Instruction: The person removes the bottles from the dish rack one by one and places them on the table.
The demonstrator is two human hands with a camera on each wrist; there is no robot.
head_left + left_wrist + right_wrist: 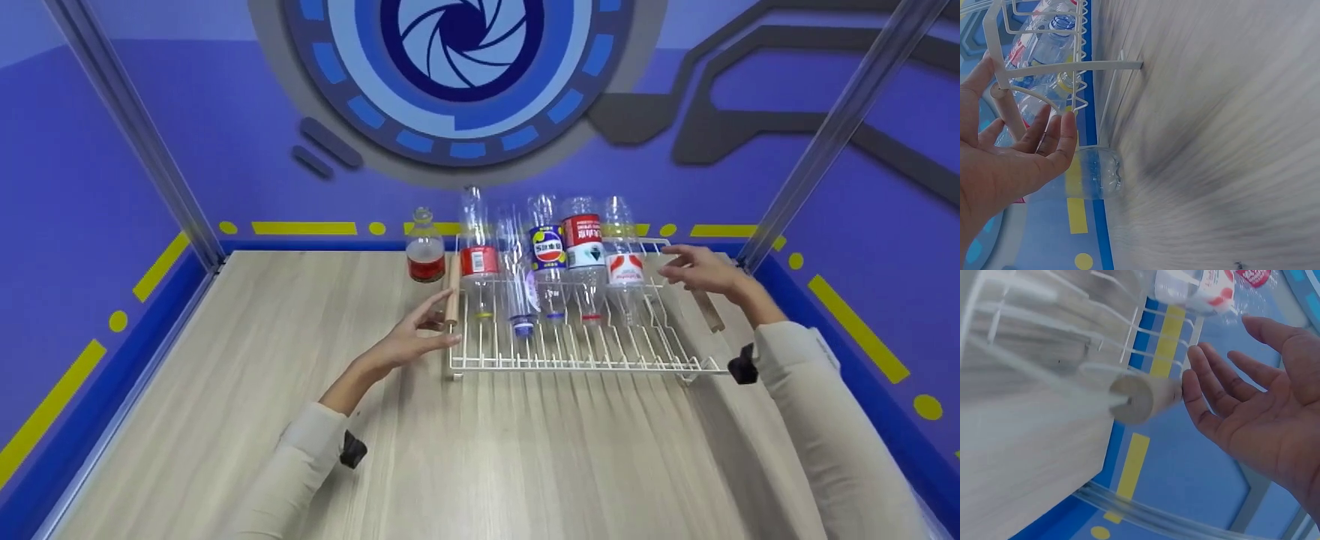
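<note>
Left hand (409,341) sits at the near-left corner of the white wire rack (577,352), fingers straight and spread, holding nothing; fingertips just beside or touching the left wooden handle (452,298), contact not clear in the head view. In the left wrist view the same hand (1010,163) is flat-open with fingertips (1067,126) right at the rack wire and the handle (1008,109) just beyond them. Right hand (701,270) hovers at the far-right side of the rack, fingers relaxed and spread, pinching nothing; the right wooden handle (709,311) lies just below and to the outer side of that grip. In the right wrist view the handle's round end (1134,399) is just left of the open fingers (1207,391), apart by a small gap. Both handles run with their long axis near-to-far, parallel to the rack wires, so each lies along its hand's side; the left hand looks nearer its handle. Counts: 1 rack, 2 wooden handles, 5 plastic bottles (549,259) lying on the rack necks toward the person, inward from both grips. Farther off, beyond the left grip, 1 small glass bottle (425,247) with red liquid stands upright on the wooden surface (300,390), just beside the rack's far-left corner.
</note>
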